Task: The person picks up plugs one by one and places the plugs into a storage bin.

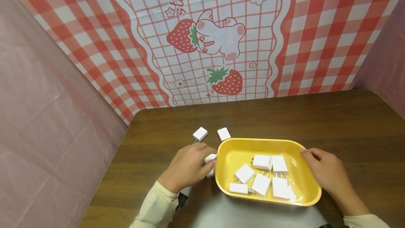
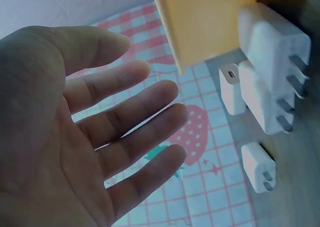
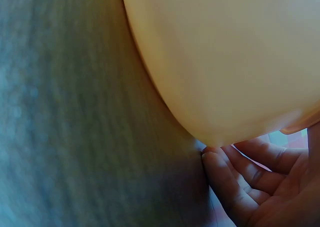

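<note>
A yellow plastic bin [image 1: 262, 144] holds several white charger plugs [image 1: 244, 173] with metal prongs. At its right end my right hand [image 1: 329, 170] grips it, thumb side at the rim; the right wrist view shows fingertips [image 3: 215, 159] against the bin's lower outer wall [image 3: 225, 77]. My left hand [image 1: 191, 163] is beside the bin's left end, above loose plugs. Its fingers are spread and fairly straight in the left wrist view, with nothing in the palm. One white charger plug [image 1: 210, 158] is partly hidden behind that hand, with another plug [image 1: 210, 173] just below it.
Two more loose plugs lie beyond the bin: one charger [image 1: 200, 134] to the left and another charger [image 1: 224, 134] close to the bin's far rim. The brown wooden table [image 1: 348, 122] meets a strawberry-print cloth [image 1: 218, 45] at the back. Pink fabric [image 1: 47, 115] hangs at the left.
</note>
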{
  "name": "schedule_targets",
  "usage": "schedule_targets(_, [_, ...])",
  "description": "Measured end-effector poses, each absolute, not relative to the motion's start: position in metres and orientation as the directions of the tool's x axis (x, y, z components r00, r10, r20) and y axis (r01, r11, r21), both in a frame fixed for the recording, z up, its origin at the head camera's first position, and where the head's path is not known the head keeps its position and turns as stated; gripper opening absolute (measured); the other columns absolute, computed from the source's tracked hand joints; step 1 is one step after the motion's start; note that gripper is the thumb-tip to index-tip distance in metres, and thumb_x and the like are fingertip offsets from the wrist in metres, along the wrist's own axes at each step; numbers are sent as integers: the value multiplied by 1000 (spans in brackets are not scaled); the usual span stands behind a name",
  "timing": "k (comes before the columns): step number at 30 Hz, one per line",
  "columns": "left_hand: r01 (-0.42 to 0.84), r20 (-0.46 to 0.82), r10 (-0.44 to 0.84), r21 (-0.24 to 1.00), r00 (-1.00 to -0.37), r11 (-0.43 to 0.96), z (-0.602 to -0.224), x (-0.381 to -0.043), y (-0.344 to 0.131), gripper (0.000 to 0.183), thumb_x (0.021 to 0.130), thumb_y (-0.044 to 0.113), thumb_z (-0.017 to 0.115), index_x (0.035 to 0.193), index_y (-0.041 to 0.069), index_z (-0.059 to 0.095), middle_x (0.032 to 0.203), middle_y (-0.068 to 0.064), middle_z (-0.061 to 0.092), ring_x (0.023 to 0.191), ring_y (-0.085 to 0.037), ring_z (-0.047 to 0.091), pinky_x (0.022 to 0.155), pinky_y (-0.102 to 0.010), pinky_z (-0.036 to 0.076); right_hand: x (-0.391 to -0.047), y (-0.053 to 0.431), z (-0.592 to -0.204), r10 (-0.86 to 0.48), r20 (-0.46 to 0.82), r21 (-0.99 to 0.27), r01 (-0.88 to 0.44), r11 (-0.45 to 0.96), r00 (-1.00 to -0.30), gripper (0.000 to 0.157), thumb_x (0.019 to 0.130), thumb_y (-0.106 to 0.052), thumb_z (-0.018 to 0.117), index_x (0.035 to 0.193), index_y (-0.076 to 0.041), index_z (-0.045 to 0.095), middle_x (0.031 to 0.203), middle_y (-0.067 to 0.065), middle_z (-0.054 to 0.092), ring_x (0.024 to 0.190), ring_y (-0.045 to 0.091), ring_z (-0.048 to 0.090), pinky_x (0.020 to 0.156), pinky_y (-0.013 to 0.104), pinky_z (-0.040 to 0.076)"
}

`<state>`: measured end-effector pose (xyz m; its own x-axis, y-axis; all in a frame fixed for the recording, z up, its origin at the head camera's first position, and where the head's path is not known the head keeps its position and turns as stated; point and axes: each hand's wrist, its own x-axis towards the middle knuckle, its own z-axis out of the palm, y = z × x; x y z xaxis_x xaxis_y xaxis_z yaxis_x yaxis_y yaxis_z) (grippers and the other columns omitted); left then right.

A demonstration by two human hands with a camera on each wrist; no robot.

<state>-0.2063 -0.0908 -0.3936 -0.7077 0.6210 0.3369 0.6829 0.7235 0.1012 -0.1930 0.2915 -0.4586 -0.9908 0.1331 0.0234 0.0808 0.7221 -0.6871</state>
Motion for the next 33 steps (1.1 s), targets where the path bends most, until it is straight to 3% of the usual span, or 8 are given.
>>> schedule_targets(16, [592, 260, 550, 125, -794, 796, -416, -208, -103, 20, 92, 30, 68, 106, 18, 75, 100, 6, 70, 88, -13, 67, 72, -36, 55, -193, 292, -460, 133, 27, -683, 79, 726, -991, 53, 103, -46, 45, 115, -1, 71, 98, 16, 70, 71, 18, 56, 63, 34, 41])
schedule_targets(25, [570, 216, 537, 140, -816, 810, -424, -204, -109, 22, 91, 32, 69, 109, 19, 74, 100, 5, 69, 92, -15, 66, 76, -37, 55, -192, 292, -459, 128, 21, -682, 79, 727, -992, 54, 104, -46, 45, 116, 0, 70, 100, 18, 70, 71, 18, 56, 63, 33, 42])
schedule_targets(33, [558, 206, 526, 156, -825, 815, -430, -198, -110, 23, 89, 31, 70, 107, 17, 75, 93, 5, 66, 84, -13, 62, 72, -34, 53, -192, 290, -457, 133, 7, -688, 92, 720, -991, 56, 104, -47, 44, 117, 0, 70, 99, 17, 70, 71, 18, 56, 62, 33, 42])
